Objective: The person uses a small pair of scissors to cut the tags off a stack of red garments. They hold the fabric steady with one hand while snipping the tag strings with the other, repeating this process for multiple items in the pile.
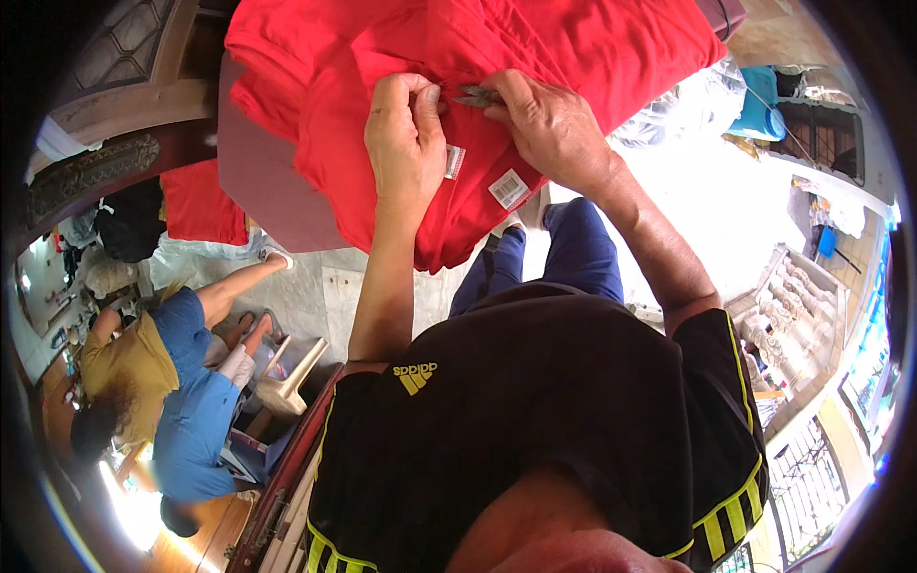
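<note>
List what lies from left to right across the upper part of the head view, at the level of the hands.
Smaller red cloth pile → left hand pinching the red garment → small white tag → small metal tool → right hand → clear plastic bag → blue container.

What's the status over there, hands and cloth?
Left hand pinching red cloth by a small white tag. Right hand holding a small dark tool at the fabric. Barcode tag hangs below. Nothing in the way.
</note>
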The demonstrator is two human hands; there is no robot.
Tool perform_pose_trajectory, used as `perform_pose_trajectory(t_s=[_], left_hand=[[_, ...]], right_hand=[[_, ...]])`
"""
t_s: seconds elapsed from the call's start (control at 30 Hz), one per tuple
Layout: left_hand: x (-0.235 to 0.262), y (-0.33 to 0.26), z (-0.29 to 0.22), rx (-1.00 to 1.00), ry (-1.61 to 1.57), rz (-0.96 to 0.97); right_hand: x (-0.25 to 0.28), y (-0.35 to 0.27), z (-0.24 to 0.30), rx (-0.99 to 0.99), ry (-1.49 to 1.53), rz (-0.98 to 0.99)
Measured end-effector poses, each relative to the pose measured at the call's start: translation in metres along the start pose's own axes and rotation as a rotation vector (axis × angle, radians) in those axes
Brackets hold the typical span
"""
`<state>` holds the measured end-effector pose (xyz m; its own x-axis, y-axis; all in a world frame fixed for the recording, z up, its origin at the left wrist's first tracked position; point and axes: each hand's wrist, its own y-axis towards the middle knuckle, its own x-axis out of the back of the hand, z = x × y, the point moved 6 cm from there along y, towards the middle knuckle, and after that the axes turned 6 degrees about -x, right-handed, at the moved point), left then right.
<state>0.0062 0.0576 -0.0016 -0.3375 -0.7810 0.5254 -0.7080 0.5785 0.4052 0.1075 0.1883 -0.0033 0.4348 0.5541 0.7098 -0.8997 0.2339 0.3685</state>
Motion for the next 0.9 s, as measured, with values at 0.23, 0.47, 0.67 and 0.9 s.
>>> perform_pose_trajectory(t_s=[0.23,0.47,0.67,0.9], left_hand=[[0.001,0.0,0.0,-0.079,0.0,0.0],[0.019,-0.013,-0.037,-0.135,-0.039,0.306],[0.005,-0.012,-0.029,-0.04,0.106,0.024],[-0.012,-0.008,-0.011,-0.077,0.294,-0.052]], right_hand=[[-0.009,0.009,-0.002,0.012,-0.028,0.024],[0.011,0.008,-0.025,-0.169,0.386,0.144],[0.005,0.018,-0.033,-0.151,0.503,0.173],[-0.002,0.011,-0.035,-0.119,0.326,0.073]])
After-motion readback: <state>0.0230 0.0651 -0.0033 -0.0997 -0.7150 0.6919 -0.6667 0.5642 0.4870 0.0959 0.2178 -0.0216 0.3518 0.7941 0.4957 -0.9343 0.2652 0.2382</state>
